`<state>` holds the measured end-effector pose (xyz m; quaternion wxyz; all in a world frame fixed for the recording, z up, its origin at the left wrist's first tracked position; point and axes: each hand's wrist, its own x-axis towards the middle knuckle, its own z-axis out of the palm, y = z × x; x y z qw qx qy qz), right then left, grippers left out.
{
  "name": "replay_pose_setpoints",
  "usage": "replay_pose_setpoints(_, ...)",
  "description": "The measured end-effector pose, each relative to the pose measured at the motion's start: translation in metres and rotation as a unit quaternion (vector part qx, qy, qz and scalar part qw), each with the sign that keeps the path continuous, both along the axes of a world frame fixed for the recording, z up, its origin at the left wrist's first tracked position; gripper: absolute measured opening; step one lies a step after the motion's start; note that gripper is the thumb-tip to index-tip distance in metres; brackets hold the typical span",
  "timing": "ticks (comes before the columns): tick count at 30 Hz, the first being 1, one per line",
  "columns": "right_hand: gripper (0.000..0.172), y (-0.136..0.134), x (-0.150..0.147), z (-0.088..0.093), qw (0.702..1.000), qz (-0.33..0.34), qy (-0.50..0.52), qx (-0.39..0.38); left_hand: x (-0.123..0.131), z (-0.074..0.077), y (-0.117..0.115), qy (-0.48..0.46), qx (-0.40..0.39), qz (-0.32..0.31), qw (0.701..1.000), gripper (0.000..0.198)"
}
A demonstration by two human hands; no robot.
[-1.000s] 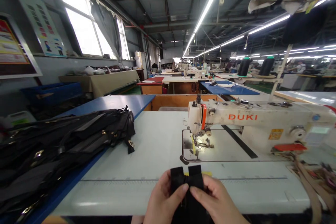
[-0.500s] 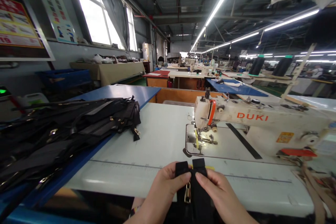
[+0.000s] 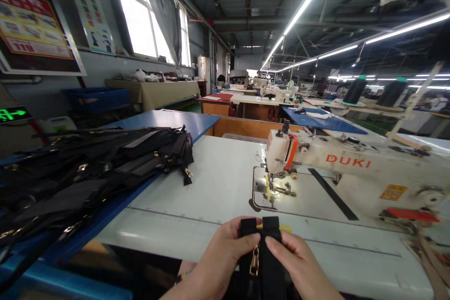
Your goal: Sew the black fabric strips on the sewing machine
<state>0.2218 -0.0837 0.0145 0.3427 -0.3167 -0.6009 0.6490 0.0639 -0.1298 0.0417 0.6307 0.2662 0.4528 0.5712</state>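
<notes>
At the table's front edge, my left hand pinches the left side of a black zippered fabric piece, thumb on top. My right hand pinches its right side close by. Two folded black ends stick up between the hands, and a gold zipper pull hangs just below the left thumb. The lower part of the piece drops out of view. Beyond the hands stands a white sewing machine, its needle area above a metal plate. A black strip lies under the machine's arm.
A pile of black fabric pieces with gold zipper pulls covers the blue table at left. The pale worktable has a ruler line along its front. A blue surface is at lower left. Thread cones stand at the right.
The view has turned slightly left, so the scene sits further right. Both hands keep their pinch on the black piece, with little change in pose.
</notes>
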Motion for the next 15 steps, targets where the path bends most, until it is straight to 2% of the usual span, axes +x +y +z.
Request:
replay_pose_setpoints(6,0.04,0.0015,0.0005,-0.0068,1.0,-0.003,-0.012,0.0,-0.0005,-0.002,0.0011,-0.017,-0.012,-0.004,1.0,0.042)
replay_pose_setpoints(15,0.044,0.0014,0.0012,-0.0063,0.998,0.002,-0.048,0.042,-0.0007,-0.0018,-0.0009,-0.058,-0.024,-0.009,0.998,0.041)
